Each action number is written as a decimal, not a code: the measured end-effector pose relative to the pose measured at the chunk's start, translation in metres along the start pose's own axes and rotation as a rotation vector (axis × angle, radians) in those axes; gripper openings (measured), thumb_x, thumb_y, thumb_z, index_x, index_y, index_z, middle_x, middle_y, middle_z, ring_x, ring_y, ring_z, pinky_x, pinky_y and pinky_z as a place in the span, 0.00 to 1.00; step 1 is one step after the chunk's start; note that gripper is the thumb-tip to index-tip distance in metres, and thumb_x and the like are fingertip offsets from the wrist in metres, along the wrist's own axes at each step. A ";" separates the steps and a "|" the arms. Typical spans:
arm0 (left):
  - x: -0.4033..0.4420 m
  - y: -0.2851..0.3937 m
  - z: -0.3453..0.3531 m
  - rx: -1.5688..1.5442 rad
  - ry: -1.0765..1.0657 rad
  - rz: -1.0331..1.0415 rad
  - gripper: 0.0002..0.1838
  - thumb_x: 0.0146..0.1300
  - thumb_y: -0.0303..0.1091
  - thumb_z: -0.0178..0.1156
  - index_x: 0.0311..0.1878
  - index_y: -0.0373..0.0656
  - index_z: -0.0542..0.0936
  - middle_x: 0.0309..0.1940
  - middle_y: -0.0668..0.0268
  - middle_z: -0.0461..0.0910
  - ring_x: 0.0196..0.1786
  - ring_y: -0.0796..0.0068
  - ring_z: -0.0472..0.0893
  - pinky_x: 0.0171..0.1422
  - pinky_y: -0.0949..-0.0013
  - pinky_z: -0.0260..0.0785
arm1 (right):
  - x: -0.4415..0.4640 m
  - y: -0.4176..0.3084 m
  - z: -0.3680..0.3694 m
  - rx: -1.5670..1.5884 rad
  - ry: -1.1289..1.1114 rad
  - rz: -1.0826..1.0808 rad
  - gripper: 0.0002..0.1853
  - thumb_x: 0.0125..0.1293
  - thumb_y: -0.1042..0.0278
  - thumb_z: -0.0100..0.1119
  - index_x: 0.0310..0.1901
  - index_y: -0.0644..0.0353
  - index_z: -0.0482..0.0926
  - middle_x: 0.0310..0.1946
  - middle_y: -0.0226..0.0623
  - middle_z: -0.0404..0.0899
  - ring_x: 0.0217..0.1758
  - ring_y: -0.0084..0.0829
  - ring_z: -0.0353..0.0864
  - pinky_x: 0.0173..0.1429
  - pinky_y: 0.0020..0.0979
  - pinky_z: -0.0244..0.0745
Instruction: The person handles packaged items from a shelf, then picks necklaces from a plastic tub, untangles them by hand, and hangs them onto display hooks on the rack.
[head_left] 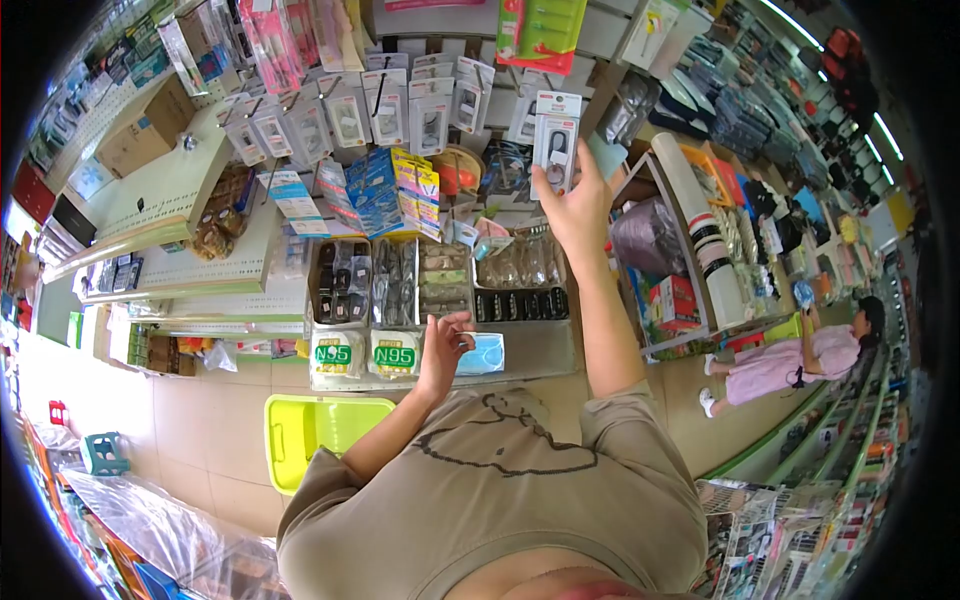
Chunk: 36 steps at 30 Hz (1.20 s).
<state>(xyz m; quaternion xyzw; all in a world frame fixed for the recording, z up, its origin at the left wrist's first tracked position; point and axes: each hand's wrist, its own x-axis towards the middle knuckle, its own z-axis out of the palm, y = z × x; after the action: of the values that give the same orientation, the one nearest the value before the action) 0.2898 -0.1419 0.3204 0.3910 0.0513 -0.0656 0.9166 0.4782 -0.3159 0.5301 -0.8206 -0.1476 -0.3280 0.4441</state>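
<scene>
Trays behind N95 packs | mask packet right of packs

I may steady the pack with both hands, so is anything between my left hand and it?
Nothing visible blocks the way from the left hand to the pack in the right hand. The brown packets seem to lie below that path, though one view leaves depth uncertain.
</scene>
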 end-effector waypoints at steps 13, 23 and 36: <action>0.003 -0.006 0.000 -0.005 0.008 -0.002 0.37 0.79 0.69 0.35 0.60 0.44 0.77 0.45 0.67 0.76 0.43 0.72 0.74 0.58 0.65 0.67 | 0.013 0.031 0.031 0.035 -0.014 0.021 0.34 0.61 0.62 0.73 0.65 0.65 0.71 0.47 0.54 0.85 0.48 0.55 0.86 0.50 0.47 0.80; -0.001 -0.007 -0.004 0.000 0.040 0.026 0.37 0.79 0.69 0.35 0.60 0.44 0.77 0.45 0.68 0.76 0.43 0.72 0.74 0.58 0.65 0.66 | 0.030 0.056 0.056 -0.118 0.077 -0.127 0.39 0.63 0.56 0.72 0.69 0.67 0.65 0.53 0.59 0.81 0.55 0.59 0.82 0.57 0.50 0.77; 0.008 -0.015 -0.010 -0.088 0.052 -0.079 0.36 0.79 0.69 0.37 0.60 0.45 0.76 0.46 0.67 0.77 0.45 0.72 0.75 0.60 0.64 0.66 | -0.123 0.086 -0.007 -0.368 -0.103 -0.149 0.29 0.64 0.62 0.69 0.65 0.60 0.73 0.50 0.44 0.78 0.54 0.46 0.78 0.59 0.46 0.71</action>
<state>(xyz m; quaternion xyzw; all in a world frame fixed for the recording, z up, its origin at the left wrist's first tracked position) 0.2950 -0.1454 0.3014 0.3496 0.0935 -0.0892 0.9279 0.4298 -0.3640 0.3959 -0.8905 -0.1679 -0.3388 0.2529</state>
